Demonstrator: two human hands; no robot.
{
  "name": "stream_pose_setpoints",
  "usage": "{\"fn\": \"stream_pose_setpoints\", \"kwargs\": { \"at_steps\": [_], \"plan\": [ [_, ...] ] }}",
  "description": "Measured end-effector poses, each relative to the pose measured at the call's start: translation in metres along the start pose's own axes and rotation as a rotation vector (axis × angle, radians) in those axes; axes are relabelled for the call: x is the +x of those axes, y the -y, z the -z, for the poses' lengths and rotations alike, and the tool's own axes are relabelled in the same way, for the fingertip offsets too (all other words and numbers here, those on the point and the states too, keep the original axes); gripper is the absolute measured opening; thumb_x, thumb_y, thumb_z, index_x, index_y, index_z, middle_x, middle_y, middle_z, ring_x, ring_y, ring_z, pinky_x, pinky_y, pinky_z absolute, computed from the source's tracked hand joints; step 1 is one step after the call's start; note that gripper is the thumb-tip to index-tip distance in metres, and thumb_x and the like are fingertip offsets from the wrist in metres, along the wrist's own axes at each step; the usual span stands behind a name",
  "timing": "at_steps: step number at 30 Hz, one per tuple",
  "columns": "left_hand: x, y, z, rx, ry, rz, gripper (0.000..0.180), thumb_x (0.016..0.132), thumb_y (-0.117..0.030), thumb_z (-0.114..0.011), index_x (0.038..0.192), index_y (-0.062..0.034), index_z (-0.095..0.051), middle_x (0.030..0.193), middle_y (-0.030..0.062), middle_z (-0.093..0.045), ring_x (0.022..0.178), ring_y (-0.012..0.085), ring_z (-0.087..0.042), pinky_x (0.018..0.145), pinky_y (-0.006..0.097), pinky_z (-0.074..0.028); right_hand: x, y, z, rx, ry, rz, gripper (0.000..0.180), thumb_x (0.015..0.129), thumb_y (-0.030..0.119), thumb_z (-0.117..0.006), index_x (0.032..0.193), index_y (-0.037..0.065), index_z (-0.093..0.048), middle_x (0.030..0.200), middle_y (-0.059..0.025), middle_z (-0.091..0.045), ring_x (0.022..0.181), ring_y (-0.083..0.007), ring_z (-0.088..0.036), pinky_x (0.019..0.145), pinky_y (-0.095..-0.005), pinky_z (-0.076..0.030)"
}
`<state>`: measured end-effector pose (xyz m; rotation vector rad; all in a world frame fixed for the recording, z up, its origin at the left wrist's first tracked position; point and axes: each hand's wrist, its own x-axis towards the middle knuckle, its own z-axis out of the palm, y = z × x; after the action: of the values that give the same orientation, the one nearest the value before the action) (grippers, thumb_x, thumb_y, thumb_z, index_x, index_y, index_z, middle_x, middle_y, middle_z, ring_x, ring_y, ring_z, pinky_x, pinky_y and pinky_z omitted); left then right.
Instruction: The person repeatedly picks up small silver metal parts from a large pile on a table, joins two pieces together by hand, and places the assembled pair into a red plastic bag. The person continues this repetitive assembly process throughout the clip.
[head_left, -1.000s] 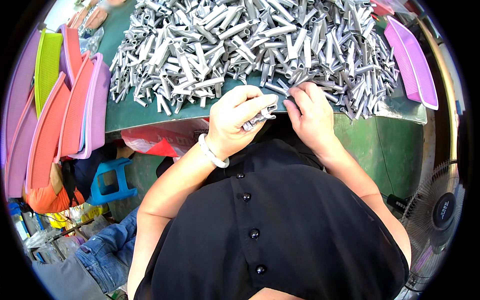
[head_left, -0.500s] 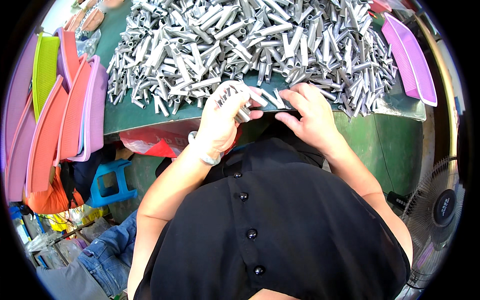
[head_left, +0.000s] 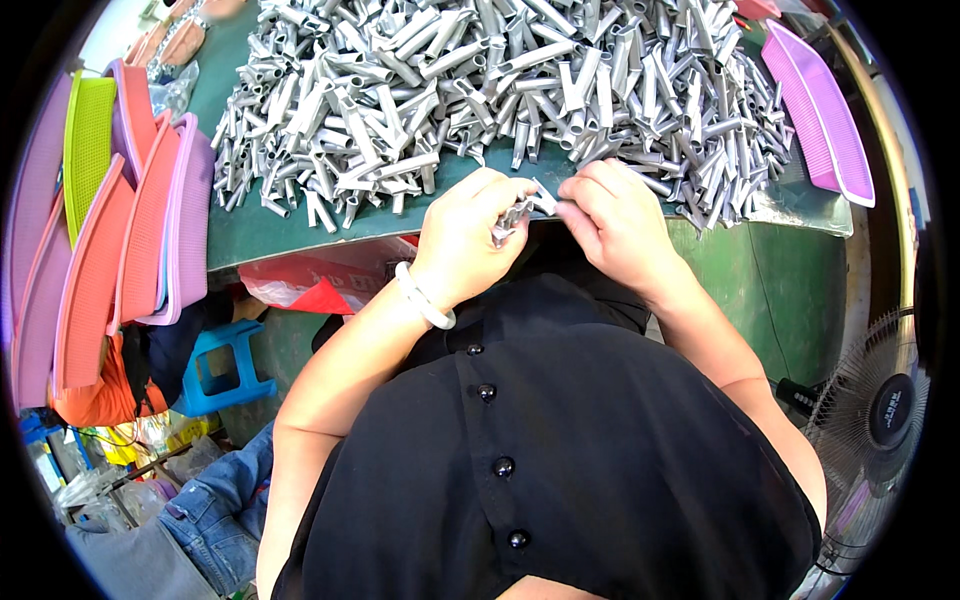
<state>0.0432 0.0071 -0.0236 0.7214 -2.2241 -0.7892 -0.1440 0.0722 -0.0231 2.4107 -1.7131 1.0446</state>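
Observation:
A large heap of short silver metal tubes (head_left: 500, 90) covers the green table (head_left: 250, 230). My left hand (head_left: 465, 235), with a white bangle at the wrist, is closed on a small bunch of the tubes (head_left: 512, 215) at the table's near edge. My right hand (head_left: 615, 215) is right beside it, fingertips pinching one tube (head_left: 545, 197) where the two hands meet. Both hands are over the near rim of the table, just in front of the heap.
Pink, orange and green plastic trays (head_left: 130, 220) stand stacked on edge at the left. A purple tray (head_left: 820, 120) lies at the right of the heap. A blue stool (head_left: 225, 365) and a red bag (head_left: 320, 285) sit under the table. A floor fan (head_left: 880, 410) stands at right.
Both hands dipped forward into the edge of the heap half a second ago and have come back to the table's near rim, the left hand still closed on tubes.

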Motion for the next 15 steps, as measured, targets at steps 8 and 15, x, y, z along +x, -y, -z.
{"fn": "stream_pose_setpoints", "kwargs": {
  "at_steps": [8, 15],
  "plan": [
    [0.006, -0.004, 0.0, 0.116, 0.064, -0.038, 0.029, 0.069, 0.001, -0.07, 0.096, -0.0052, -0.064, 0.081, 0.0085, -0.058, 0.07, 0.0243, -0.059, 0.061, 0.032, -0.047, -0.009, 0.0, 0.0, 0.13, -0.008, -0.043, 0.012, 0.074, 0.009, -0.068, 0.081, 0.004, -0.06, 0.08, -0.0086, -0.056, 0.075, -0.0275, -0.055, 0.067, -0.0357, -0.046],
    [0.004, 0.001, -0.003, 0.04, -0.066, -0.05, 0.024, 0.066, -0.004, -0.072, 0.089, -0.0073, -0.065, 0.079, 0.0064, -0.058, 0.069, 0.0253, -0.059, 0.06, 0.033, -0.047, 0.007, 0.01, -0.001, 0.32, -0.128, -0.014, 0.009, 0.076, 0.004, -0.066, 0.079, 0.002, -0.058, 0.078, -0.01, -0.055, 0.07, -0.0283, -0.057, 0.062, -0.0349, -0.046]
  ]
}}
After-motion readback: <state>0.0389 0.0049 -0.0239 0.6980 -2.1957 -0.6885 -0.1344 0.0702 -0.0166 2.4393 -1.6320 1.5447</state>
